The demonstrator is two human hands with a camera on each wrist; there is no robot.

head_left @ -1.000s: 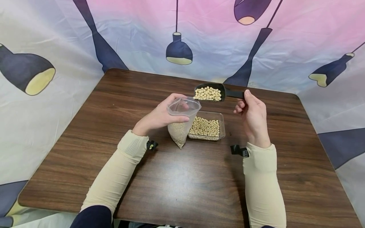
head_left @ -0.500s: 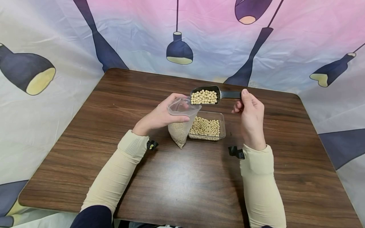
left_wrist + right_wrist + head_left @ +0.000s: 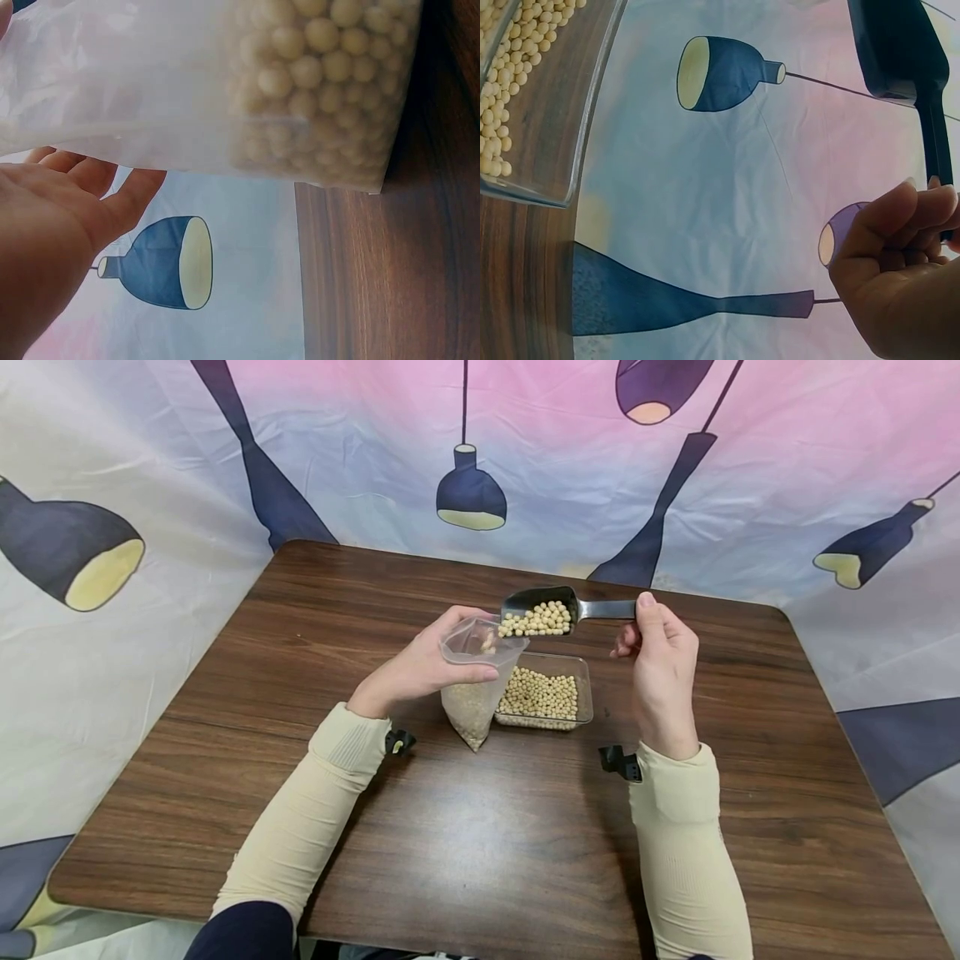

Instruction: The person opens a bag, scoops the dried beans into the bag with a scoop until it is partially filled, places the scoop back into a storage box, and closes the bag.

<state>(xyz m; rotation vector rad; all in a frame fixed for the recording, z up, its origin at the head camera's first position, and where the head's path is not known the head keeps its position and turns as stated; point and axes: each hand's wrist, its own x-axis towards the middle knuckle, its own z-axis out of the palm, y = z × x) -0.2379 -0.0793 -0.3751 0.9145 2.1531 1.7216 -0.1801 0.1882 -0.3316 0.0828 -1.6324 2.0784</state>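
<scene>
My left hand (image 3: 431,664) grips a translucent plastic bag (image 3: 487,672) near its top, thumb in front and fingers behind, holding its mouth wide. Pale round beans, like soybeans, fill the bag's lower part, seen through its wall in the left wrist view (image 3: 322,82). By its handle, my right hand (image 3: 663,664) pinches a black scoop (image 3: 607,609), whose lip overlaps the bag's mouth. Beans (image 3: 551,618) lie in the scoop, and some are dropping into the bag. In the right wrist view the scoop's underside (image 3: 900,45) shows.
Right behind the bag, a clear rectangular container (image 3: 589,693) of the same beans stands on the brown wooden table (image 3: 465,852). A cloth backdrop (image 3: 375,468) printed with lamps hangs behind the table's far edge.
My right hand has brought the scoop left and slightly toward me, over the bag's mouth. Beans have begun sliding from its lip into the bag. The left hand has stayed put.
</scene>
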